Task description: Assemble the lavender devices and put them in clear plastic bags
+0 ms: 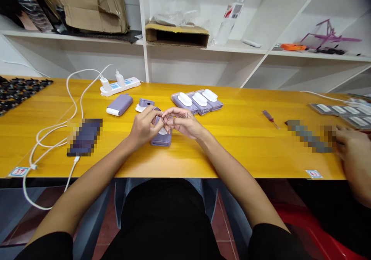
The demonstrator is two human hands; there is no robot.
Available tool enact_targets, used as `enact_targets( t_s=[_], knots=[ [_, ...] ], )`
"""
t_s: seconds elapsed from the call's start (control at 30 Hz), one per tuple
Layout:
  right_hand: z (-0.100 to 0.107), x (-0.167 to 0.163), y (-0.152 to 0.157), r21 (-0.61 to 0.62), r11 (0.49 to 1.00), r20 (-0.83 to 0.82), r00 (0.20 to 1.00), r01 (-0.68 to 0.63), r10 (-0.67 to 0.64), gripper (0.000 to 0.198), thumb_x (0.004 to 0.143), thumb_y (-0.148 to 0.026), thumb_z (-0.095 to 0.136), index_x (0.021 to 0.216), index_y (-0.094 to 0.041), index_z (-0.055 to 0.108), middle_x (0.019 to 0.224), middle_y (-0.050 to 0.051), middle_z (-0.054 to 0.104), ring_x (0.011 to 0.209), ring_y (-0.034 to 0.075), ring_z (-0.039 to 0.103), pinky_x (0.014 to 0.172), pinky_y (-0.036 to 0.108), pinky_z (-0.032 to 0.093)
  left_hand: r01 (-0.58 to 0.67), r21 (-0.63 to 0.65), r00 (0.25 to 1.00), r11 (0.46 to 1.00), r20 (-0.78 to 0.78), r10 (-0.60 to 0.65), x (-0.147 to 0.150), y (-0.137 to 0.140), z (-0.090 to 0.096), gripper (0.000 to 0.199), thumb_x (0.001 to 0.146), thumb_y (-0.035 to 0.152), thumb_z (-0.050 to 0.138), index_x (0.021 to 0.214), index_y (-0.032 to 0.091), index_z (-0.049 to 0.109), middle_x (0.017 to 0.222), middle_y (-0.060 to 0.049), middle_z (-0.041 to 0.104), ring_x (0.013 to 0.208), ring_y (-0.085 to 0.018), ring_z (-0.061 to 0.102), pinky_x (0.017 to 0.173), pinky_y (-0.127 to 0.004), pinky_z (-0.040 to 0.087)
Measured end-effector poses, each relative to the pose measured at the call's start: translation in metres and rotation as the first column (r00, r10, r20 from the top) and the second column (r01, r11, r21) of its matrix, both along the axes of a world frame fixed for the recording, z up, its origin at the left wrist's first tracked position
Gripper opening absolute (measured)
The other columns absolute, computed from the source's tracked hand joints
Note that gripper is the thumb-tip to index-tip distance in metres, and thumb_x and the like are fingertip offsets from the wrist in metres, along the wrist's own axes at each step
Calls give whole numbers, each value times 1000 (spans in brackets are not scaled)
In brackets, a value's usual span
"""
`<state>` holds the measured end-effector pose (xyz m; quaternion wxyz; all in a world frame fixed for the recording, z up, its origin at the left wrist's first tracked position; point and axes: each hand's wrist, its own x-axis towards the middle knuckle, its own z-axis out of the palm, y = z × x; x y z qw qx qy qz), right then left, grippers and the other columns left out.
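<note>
My left hand (146,124) and my right hand (185,125) meet fingertip to fingertip over the table. A thin, wiry, curled piece (186,115) shows along the fingers of my right hand; its kind is too small to make out. Both hands are closed in a pinch, the left fingertips touching the right at the near end of this piece. Right below them lies a purple-grey case (161,140) with a white oval part, partly hidden by my fingers. Just behind my left hand sits another purple part with a white base (142,106).
Three purple cases with white ovals (198,101) stand behind my right hand. A purple block (119,104), a power strip (121,86), white cables and a dark phone (85,137) are left. Rightward lie a screwdriver (270,119) and another person's hand (355,159).
</note>
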<state>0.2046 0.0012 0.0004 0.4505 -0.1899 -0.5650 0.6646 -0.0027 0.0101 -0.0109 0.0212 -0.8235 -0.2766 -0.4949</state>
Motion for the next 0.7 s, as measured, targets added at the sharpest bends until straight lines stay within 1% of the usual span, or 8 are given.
enact_targets(
  t_s=[0.17,0.27,0.33,0.43,0.53,0.7],
  knots=[
    [-4,-5,-1,1,996,38,996,84,-84,38,75,-31,99,99,-17,74,80,-1,75,62,12,68,60,27,58,-3,-29,1000,1000,-12,2,-1,1,-1,8,101,23,65,97,19,70,82,-2,62,66,-13,53,62,-27,41],
    [-8,-8,2,12,989,42,989,145,-145,39,71,-32,101,93,-16,73,80,0,76,59,11,67,59,26,57,9,-14,1000,1000,-17,-9,-1,2,-2,9,101,26,66,99,18,70,85,-3,64,65,-13,52,61,-27,41],
    [-9,-9,3,13,986,46,985,168,-168,39,70,-33,102,91,-17,73,78,-1,77,59,11,68,59,26,57,8,-26,1000,1000,-19,-9,-1,2,-2,10,101,27,65,100,19,71,85,-3,65,63,-12,50,60,-27,41],
    [-8,-8,4,23,985,61,983,173,-174,40,69,-36,102,89,-17,72,73,-1,76,58,12,68,59,27,57,-2,-49,1000,999,-19,1,-1,2,-1,11,102,27,65,100,19,71,83,-2,63,63,-12,50,60,-27,41],
    [-5,-7,3,39,986,77,983,162,-165,40,70,-37,101,89,-17,72,69,-1,76,57,13,68,59,27,57,15,-63,1000,998,-23,-16,-1,2,-1,10,102,26,65,100,19,72,81,-2,62,64,-13,52,61,-27,42],
    [-3,-5,2,34,988,84,985,151,-153,38,72,-37,100,89,-16,73,69,1,77,58,14,70,59,26,57,57,-110,998,992,-3,-58,-2,1,-1,15,104,23,60,106,18,74,91,-5,67,71,-14,60,66,-27,48]
  ],
)
